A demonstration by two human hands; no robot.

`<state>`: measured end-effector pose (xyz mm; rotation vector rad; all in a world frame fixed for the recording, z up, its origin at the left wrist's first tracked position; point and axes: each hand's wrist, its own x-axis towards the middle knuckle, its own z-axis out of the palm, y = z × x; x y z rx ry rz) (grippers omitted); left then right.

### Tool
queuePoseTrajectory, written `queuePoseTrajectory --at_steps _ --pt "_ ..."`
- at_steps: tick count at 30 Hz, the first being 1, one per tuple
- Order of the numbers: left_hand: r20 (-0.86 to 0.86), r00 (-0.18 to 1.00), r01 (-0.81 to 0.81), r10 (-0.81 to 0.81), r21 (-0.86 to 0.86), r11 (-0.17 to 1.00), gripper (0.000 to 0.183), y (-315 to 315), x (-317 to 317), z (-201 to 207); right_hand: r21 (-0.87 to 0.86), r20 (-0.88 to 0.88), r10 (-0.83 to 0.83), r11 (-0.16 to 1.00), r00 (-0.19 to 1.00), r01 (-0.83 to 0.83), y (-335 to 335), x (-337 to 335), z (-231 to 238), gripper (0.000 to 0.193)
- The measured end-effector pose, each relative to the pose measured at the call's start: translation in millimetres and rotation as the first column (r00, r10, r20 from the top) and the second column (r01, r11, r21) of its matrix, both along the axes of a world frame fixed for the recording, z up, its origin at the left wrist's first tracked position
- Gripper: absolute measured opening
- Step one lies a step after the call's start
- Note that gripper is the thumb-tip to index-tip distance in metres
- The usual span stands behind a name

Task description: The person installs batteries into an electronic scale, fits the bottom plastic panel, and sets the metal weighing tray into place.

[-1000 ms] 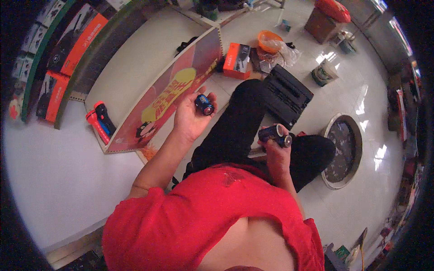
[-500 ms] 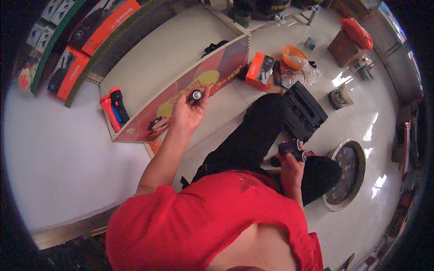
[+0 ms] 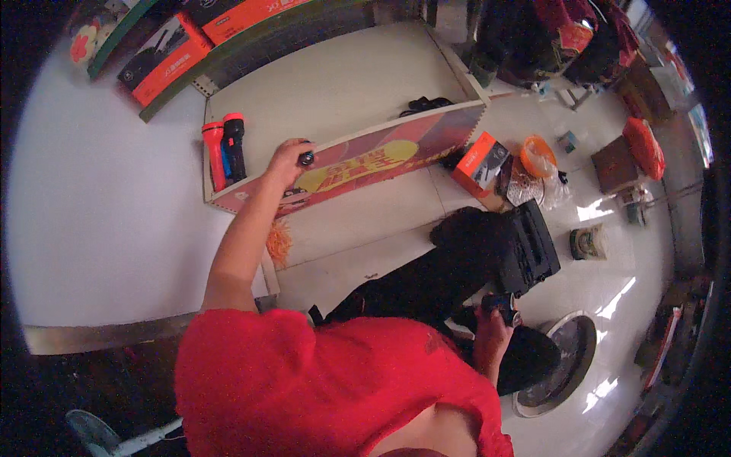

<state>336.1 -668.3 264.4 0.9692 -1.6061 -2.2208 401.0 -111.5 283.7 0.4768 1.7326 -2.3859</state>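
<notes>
My left hand [image 3: 286, 164] is closed around a dark, short battery [image 3: 306, 158], just over the front board [image 3: 365, 166] of a low shelf. Down by my right leg, my right hand [image 3: 493, 329] grips dark batteries [image 3: 499, 303]; my fingers cover part of them, so I cannot tell how many. Inside the shelf's left end a red flashlight [image 3: 215, 158] and a black flashlight [image 3: 235, 148] with a red head lean side by side.
An open black case [image 3: 531, 247] lies beyond my knee. Past it are an orange-and-black box [image 3: 482, 164], an orange bowl [image 3: 538, 154] and a can-like tub [image 3: 588, 243]. A round basin-like thing [image 3: 582, 343] lies right of my leg. Boxed goods [image 3: 164, 57] line the upper shelf.
My left hand has moved left toward the flashlights with the battery, whose silver end no longer faces up. My right hand keeps its hold. The whole view has shifted.
</notes>
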Motion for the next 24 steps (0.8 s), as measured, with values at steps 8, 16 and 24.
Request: queuePoseTrajectory --at_steps 8,16,24 --pt "0.577 0.781 0.215 0.238 -0.607 0.765 0.056 -111.9 -6.1 -13.7 -0.090 0.066 0.026 0.996 0.997 -0.020 -33.6 -20.5 16.6 0.054" --pt "0.547 0.705 0.407 0.451 -0.833 0.374 0.034 -136.7 -7.9 -57.6 0.060 0.119 0.053 0.996 0.991 -0.060 -38.3 -24.7 13.7 0.057" --pt "0.561 0.677 0.441 0.477 -0.828 0.347 0.047 -132.0 -5.8 -76.2 0.307 0.032 0.081 0.948 0.996 -0.087 -32.8 -29.6 20.7 0.027"
